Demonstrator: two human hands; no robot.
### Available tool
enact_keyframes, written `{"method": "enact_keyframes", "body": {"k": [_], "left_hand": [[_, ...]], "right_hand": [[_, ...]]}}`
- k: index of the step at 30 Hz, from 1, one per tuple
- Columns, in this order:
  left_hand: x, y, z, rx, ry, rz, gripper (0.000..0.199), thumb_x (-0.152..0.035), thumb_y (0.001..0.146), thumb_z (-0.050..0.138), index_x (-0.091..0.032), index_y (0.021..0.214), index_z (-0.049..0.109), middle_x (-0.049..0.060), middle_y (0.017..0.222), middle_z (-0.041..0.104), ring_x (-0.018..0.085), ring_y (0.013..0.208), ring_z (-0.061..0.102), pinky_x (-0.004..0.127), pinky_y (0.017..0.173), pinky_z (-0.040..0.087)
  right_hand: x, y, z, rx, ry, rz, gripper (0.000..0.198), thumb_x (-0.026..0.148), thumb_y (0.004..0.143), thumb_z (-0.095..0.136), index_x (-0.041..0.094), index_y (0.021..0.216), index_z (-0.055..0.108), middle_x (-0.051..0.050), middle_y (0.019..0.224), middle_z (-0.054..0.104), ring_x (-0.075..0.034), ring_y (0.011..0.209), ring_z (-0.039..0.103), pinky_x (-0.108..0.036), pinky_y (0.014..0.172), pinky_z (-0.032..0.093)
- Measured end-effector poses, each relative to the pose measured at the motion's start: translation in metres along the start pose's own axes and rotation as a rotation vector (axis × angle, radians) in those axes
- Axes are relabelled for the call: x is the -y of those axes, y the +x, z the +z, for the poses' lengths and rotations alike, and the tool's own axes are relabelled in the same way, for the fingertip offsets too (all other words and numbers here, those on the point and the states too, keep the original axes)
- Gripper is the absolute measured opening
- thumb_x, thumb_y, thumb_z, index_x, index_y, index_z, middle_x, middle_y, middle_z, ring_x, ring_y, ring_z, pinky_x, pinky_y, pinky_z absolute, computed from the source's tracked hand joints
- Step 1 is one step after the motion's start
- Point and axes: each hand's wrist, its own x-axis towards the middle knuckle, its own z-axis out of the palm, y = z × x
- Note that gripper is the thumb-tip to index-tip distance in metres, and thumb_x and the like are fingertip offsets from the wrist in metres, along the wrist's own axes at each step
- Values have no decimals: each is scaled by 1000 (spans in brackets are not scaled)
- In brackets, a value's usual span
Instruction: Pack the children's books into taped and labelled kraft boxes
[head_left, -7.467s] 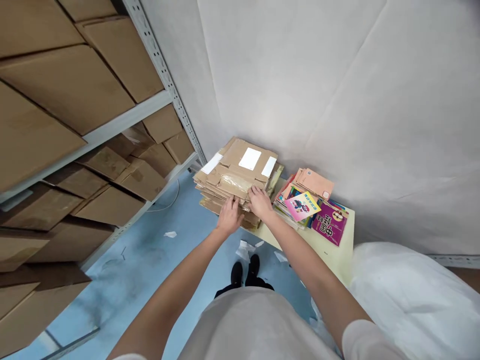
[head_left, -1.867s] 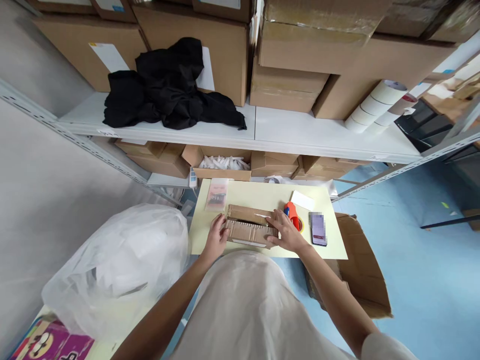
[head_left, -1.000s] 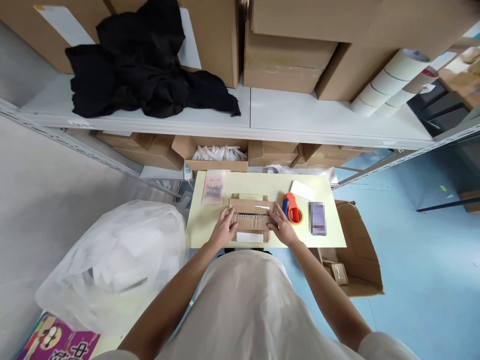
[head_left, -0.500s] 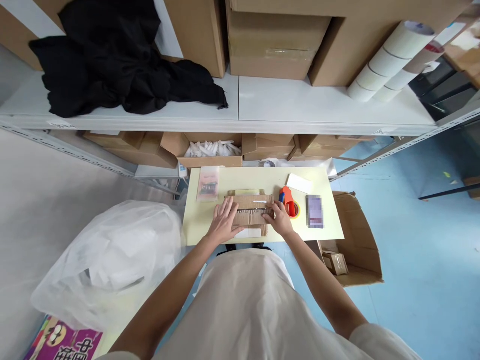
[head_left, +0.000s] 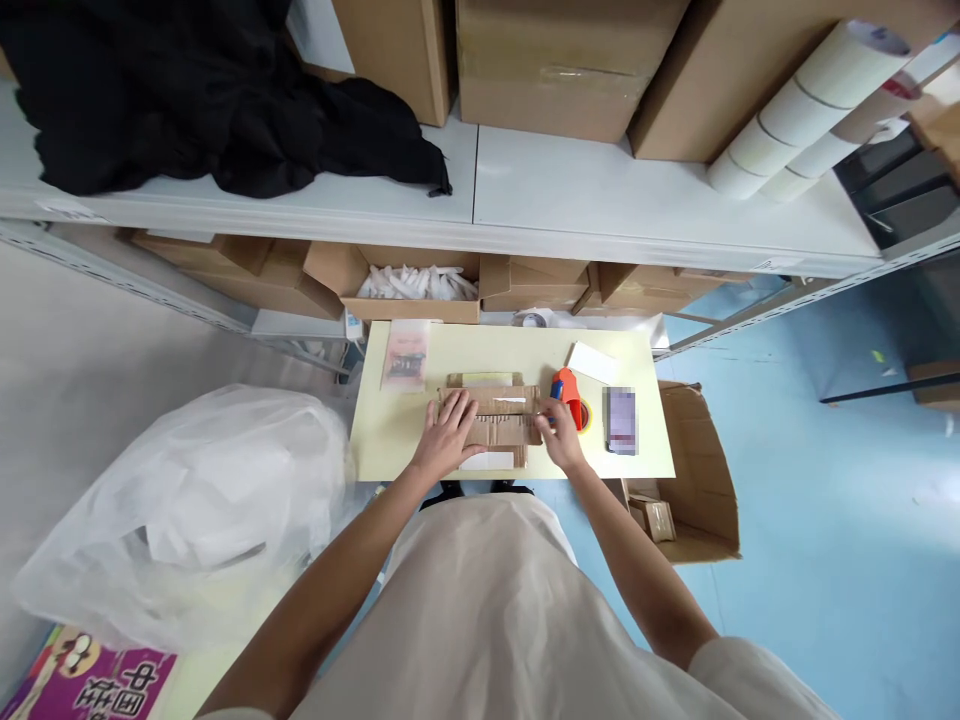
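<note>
A small brown cardboard box (head_left: 504,430) lies on the pale yellow table, its flaps meeting along a middle seam. My left hand (head_left: 444,440) rests spread on the left part of the box, fingers stretched over the top and thumb toward the near edge. At the right edge of the box is my right hand (head_left: 560,438), fingers bent and apart, with nothing visible between them. Just beyond it, close to the fingertips, sits an orange and blue tape dispenser (head_left: 570,386) with a roll of tape. White paper (head_left: 489,460) shows under the near side of the box.
On the table (head_left: 375,440) lie a pink plastic packet (head_left: 407,355), a white card (head_left: 592,362) and a blurred purple item (head_left: 621,420). A shelf (head_left: 570,190) holds cartons, black cloth (head_left: 247,120) and paper rolls (head_left: 810,105). A large carton (head_left: 705,490) stands right, a white plastic bag (head_left: 202,500) left.
My right hand has come off the top of the box to its right edge, near the tape dispenser. The left hand stays on the box. The view has tilted downward slightly.
</note>
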Motion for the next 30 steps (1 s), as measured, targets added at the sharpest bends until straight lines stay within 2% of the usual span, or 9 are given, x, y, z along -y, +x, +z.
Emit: {"method": "enact_keyframes", "body": {"k": [2, 4, 7, 10, 14, 19, 22, 25, 30], "left_hand": [[-1, -1, 1, 7, 5, 0, 75, -56, 84, 47, -16, 145, 30, 16, 152, 24, 34, 141, 18, 61, 111, 11], [-1, -2, 0, 20, 9, -7, 76, -56, 84, 47, -15, 145, 30, 16, 152, 24, 34, 141, 18, 60, 111, 12], [-3, -4, 0, 32, 15, -28, 76, -56, 85, 45, -13, 146, 28, 16, 152, 25, 33, 141, 18, 58, 112, 14], [-6, -10, 0, 33, 18, -34, 76, -56, 85, 45, -14, 146, 27, 16, 152, 25, 33, 141, 19, 59, 111, 15], [-5, -19, 3, 7, -13, -18, 77, -57, 83, 48, -17, 145, 29, 15, 152, 25, 33, 141, 19, 60, 111, 11], [2, -25, 4, -31, -98, 11, 76, -55, 81, 53, -19, 144, 32, 15, 151, 29, 35, 140, 22, 61, 111, 7], [4, -25, 6, -35, -112, 22, 77, -55, 80, 54, -18, 144, 32, 16, 151, 28, 35, 139, 23, 62, 111, 7], [5, -25, 8, -41, -110, 33, 77, -55, 80, 54, -18, 144, 33, 17, 150, 30, 35, 139, 23, 61, 111, 7], [5, -26, 0, -44, -152, 36, 77, -57, 78, 56, -18, 142, 36, 16, 149, 32, 35, 139, 23, 61, 111, 6]], "right_hand": [[-14, 5, -6, -68, -66, 176, 43, 45, 92, 32, 15, 113, 55, -15, 111, 57, -25, 101, 56, -39, 82, 48], [-26, 13, -9, -14, -228, 321, 39, 43, 90, 36, 14, 107, 57, -16, 105, 60, -27, 100, 56, -39, 82, 45], [-34, 28, -4, 173, -408, 427, 38, 43, 83, 52, 11, 101, 59, -18, 99, 62, -30, 97, 57, -38, 79, 43], [-29, 38, 0, 180, -428, 480, 37, 39, 80, 55, 8, 99, 58, -20, 95, 62, -29, 93, 58, -36, 75, 42], [-11, 39, -24, 132, -369, 416, 29, 37, 85, 40, 13, 93, 56, -13, 86, 63, -23, 80, 58, -31, 67, 41], [32, 33, -67, -20, 108, 150, 38, 53, 84, 37, 20, 65, 44, 0, 55, 45, -14, 52, 39, -26, 47, 30], [60, 35, -66, 141, 225, 129, 50, 63, 81, 38, 22, 54, 33, 3, 48, 32, -10, 46, 29, -25, 43, 24], [73, 40, -54, 336, 263, 161, 56, 69, 77, 43, 23, 50, 28, 5, 45, 27, -8, 43, 24, -25, 42, 21], [66, 44, -47, 420, 284, 176, 58, 70, 75, 47, 22, 49, 27, 6, 44, 26, -7, 42, 24, -24, 42, 20]]}}
